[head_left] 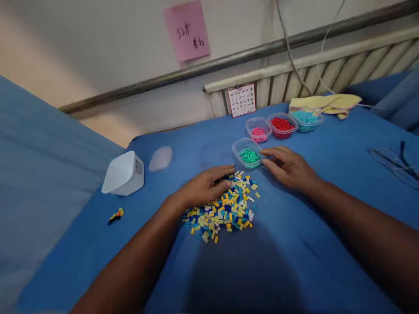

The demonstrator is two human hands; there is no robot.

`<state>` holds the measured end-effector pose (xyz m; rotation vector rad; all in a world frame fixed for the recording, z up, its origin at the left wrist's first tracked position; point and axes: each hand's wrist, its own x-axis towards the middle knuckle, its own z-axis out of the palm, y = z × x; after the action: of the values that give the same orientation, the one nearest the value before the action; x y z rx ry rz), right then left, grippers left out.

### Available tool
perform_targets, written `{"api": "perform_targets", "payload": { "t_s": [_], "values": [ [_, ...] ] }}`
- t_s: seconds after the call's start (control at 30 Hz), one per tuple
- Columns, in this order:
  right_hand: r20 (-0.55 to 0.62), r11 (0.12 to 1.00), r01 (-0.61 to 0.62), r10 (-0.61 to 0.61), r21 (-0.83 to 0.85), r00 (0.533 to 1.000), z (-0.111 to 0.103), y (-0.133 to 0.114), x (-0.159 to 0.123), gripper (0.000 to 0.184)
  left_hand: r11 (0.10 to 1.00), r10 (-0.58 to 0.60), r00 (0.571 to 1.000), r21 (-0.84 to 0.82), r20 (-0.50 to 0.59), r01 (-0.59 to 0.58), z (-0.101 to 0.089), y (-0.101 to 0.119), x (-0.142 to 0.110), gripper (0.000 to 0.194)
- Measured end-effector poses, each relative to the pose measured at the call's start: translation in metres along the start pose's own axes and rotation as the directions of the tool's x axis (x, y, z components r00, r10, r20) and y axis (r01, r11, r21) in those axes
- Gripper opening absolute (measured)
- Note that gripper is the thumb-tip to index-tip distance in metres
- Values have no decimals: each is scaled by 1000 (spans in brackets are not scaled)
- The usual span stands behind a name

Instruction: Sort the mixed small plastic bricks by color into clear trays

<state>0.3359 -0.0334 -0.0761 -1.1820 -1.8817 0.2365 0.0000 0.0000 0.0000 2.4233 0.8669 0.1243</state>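
Observation:
A heap of small yellow, blue, white and teal bricks (225,211) lies on the blue cloth (294,244) in the middle. My left hand (204,187) rests palm down on the heap's far left edge, fingers curled over some pieces. My right hand (288,168) lies just right of a clear tub of green bricks (248,155), its fingers bent and touching the tub's right side. What, if anything, either hand pinches is hidden.
Three clear tubs stand further back: pink bricks (258,130), red bricks (281,124), light blue bricks (306,117). A white box (123,173) and a clear lid (161,158) lie at the left. A tiny orange-black piece (116,215) sits near the left edge. Yellow cloth (325,104) lies behind.

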Motion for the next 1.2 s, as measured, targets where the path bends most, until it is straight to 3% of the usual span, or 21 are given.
{"api": "perform_targets", "payload": {
  "t_s": [0.13, 0.23, 0.33, 0.47, 0.53, 0.63, 0.73, 0.8, 1.03, 1.2],
  "values": [
    [20, 999, 29, -29, 21, 999, 1, 0, 0, 38, 989, 112, 993, 97, 33, -115, 7, 26, -10, 59],
    [45, 999, 39, -41, 37, 998, -1, 0, 1, 39, 973, 150, 988, 181, -38, -141, 1, 31, -23, 54],
    [56, 999, 48, -49, 23, 997, -2, -1, 1, 37, 964, 154, 981, 238, -121, -122, -10, 20, -45, 52],
    [74, 999, 35, -34, -12, 997, -3, -3, -1, 36, 972, 99, 961, 234, -260, -37, -10, -14, -78, 47],
    [78, 999, 25, -22, -30, 997, -3, -3, -3, 36, 983, 48, 924, 180, -379, 23, -3, -35, -88, 44],
    [85, 999, -1, 5, -44, 996, -2, -5, -5, 35, 994, -38, 830, 61, -557, 86, 9, -60, -92, 41],
    [88, 997, -51, 56, -61, 995, 3, -9, 3, 36, 993, -120, 751, -85, -649, 85, 13, -72, -89, 37],
    [86, 991, -83, 92, -103, 992, 10, -13, 15, 39, 986, -152, 730, -149, -667, 69, 12, -72, -88, 34],
    [28, 923, -200, 220, -328, 975, 42, -17, 73, 43, 987, -142, 765, -150, -629, 60, 14, -66, -89, 31],
    [22, 825, -248, 300, -508, 954, 48, -32, 71, 56, 986, -151, 763, -155, -629, 68, 17, -68, -87, 30]
  ]
}}
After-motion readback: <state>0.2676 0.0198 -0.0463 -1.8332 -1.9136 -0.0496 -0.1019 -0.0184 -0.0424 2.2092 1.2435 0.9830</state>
